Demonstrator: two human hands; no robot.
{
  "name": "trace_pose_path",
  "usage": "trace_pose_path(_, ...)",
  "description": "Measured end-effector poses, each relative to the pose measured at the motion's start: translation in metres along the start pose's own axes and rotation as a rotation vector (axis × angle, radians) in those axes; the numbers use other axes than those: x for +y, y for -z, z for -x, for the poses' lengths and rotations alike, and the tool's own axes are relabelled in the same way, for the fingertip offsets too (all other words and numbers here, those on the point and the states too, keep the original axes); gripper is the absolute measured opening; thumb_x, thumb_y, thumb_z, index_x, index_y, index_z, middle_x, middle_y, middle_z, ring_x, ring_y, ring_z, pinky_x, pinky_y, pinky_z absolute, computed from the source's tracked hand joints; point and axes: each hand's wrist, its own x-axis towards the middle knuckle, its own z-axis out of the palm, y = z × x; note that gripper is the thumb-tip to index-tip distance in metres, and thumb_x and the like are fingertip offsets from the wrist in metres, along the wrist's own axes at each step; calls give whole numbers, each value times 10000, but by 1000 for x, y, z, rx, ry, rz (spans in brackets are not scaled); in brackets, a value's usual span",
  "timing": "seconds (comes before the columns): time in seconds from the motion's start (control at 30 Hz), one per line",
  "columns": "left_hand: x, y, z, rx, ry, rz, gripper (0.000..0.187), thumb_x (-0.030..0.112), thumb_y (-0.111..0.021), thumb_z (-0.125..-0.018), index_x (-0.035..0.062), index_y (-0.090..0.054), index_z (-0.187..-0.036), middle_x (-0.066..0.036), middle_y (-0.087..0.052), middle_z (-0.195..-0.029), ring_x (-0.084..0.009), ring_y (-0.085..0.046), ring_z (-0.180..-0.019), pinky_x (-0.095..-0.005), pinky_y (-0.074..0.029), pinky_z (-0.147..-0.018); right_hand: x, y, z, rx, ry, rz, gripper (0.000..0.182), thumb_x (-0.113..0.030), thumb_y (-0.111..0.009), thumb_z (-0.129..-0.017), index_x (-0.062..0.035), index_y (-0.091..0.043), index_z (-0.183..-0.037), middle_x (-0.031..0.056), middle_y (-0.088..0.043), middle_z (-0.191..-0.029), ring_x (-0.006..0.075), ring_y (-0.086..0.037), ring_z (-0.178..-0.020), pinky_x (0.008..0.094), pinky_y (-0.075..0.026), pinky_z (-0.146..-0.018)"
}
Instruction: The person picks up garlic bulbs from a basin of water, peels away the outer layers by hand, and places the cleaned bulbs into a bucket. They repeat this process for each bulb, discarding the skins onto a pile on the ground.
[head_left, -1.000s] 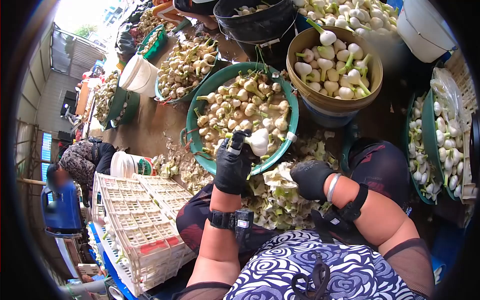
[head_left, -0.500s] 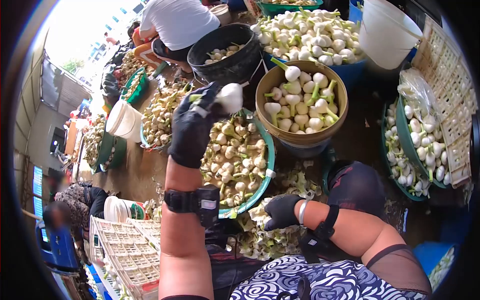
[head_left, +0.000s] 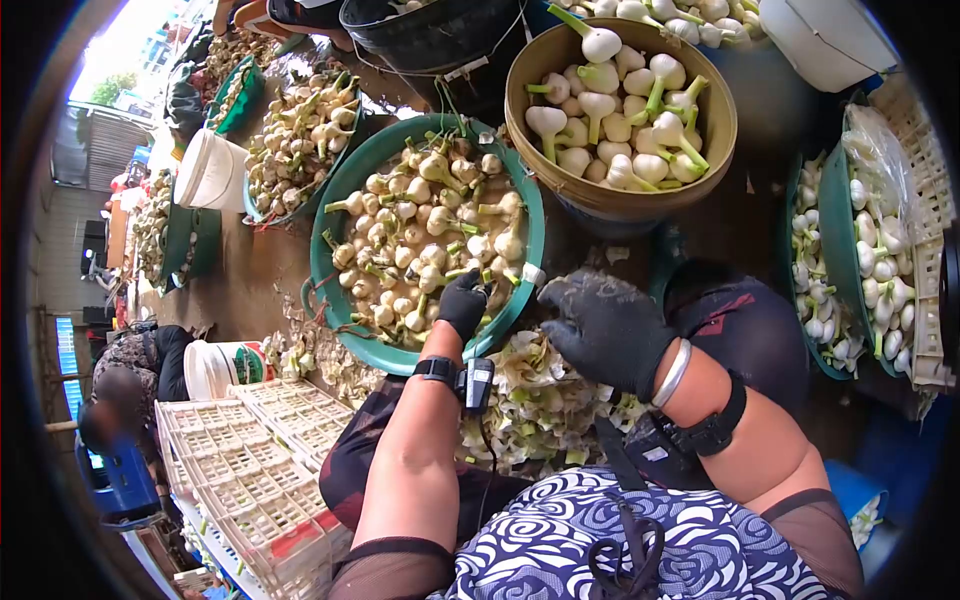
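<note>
Toward the left edge of the brown floor (head_left: pixel 245 275), cream lattice plastic crates (head_left: pixel 218 440) with a red patch lie just beside a white round plastic bucket with a green-and-red label (head_left: pixel 206 371). A person in a patterned top with dark sleeves (head_left: pixel 128 358) leans nearby. Farther along that edge tilts a plain white plastic bucket (head_left: pixel 206 172). A cream upright lattice panel (head_left: pixel 912 130) stands along the right edge.

Garlic bulbs (head_left: pixel 430 256) are lying in a basin (head_left: pixel 536 215) left of the frame's upper centre; a bucket (head_left: pixel 610 202) is standing to its right, peelings (head_left: pixel 530 405) are lying below, crates (head_left: pixel 240 470) are resting lower left.
</note>
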Motion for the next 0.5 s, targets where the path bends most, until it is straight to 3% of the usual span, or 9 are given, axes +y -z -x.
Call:
trace_pose_path(0.07, -21, -21, -21, 30, -44, -342, 515, 204, -647, -782, 12, -514, -1241, -215, -605, -1120, -297, -595, -1021, -334, -459, -864, -4, -3, -2, -99, -17, 27, 300, -242, -568, -791, -44, -604, -1014, 162, -605, -930, 333, -583, -882, 419, -469, -770)
trace_pose_path(0.13, -39, -36, -29, 9, -9, -271, 537, 304, -638, -736, 79, -523, -1210, -228, -593, -1082, -374, -561, -1008, -424, -447, -880, -2, -10, -2, -150, -37, 57, 305, -261, -548, -808, -48, -605, -1020, 162, -608, -945, 331, -588, -879, 417, -473, -769)
trace_pose_path(0.17, -45, -44, -29, 84, -77, -232, 491, 301, -651, -725, 91, -572, -1161, -200, -628, -1015, -365, -590, -952, -420, -463, -857, 0, -14, -3, -157, -58, 44, 308, -268, -540, -815, -51, -605, -1024, 163, -610, -951, 331, -590, -877, 417, -475, -768)
trace_pose_path(0.23, -46, -39, -33, -40, 122, -345, 434, 292, -676, -709, 94, -627, -1092, -173, -650, -968, -350, -609, -914, -406, -480, -827, -1, -10, -7, -204, -106, 37, 318, -281, -541, -821, -47, -604, -1028, 161, -612, -958, 329, -592, -886, 418, -475, -771)
trace_pose_path(0.3, -97, -40, -44, -48, 52, -17, 324, 257, -679, -753, 75, -664, -1021, -117, -676, -902, -264, -642, -828, -355, -508, -734, -2, -6, -11, -201, -109, 49, 321, -278, -549, -823, -40, -599, -1031, 159, -615, -965, 336, -590, -898, 423, -473, -782)
trace_pose_path(0.33, -49, -21, -21, -109, 236, 411, 246, 159, -661, -806, 60, -660, -1031, -62, -675, -881, -165, -632, -794, -281, -505, -672, 1, -8, -13, -200, -106, 22, 333, -278, -556, -823, -36, -590, -1050, 164, -613, -993, 339, -583, -926, 423, -466, -807)
trace_pose_path(0.37, -40, -7, -12, -92, 188, 712, 197, 65, -631, -836, 36, -653, -1029, -18, -654, -893, -96, -600, -783, -236, -491, -646, 1, -11, -12, -206, -100, -12, 347, -278, -562, -823, -32, -580, -1069, 168, -610, -1020, 342, -577, -953, 423, -459, -832)
trace_pose_path(0.43, 33, 31, 25, -100, 163, 797, 249, 18, -630, -825, 26, -630, -1074, -35, -648, -942, -110, -604, -791, -248, -499, -661, 5, -22, -11, -93, -88, -102, 569, -289, -643, -774, -7, -473, -1237, 229, -515, -1214, 364, -492, -1127, 407, -385, -974)
trace_pose_path(0.5, 57, 47, 51, 88, -622, -22, 264, -22, -557, -852, 8, -590, -1112, -56, -619, -921, -132, -583, -753, -276, -502, -647, 2, -30, -14, 40, -29, -231, 684, -249, -709, -720, 3, -424, -1289, 234, -461, -1276, 368, -464, -1166, 404, -365, -997)
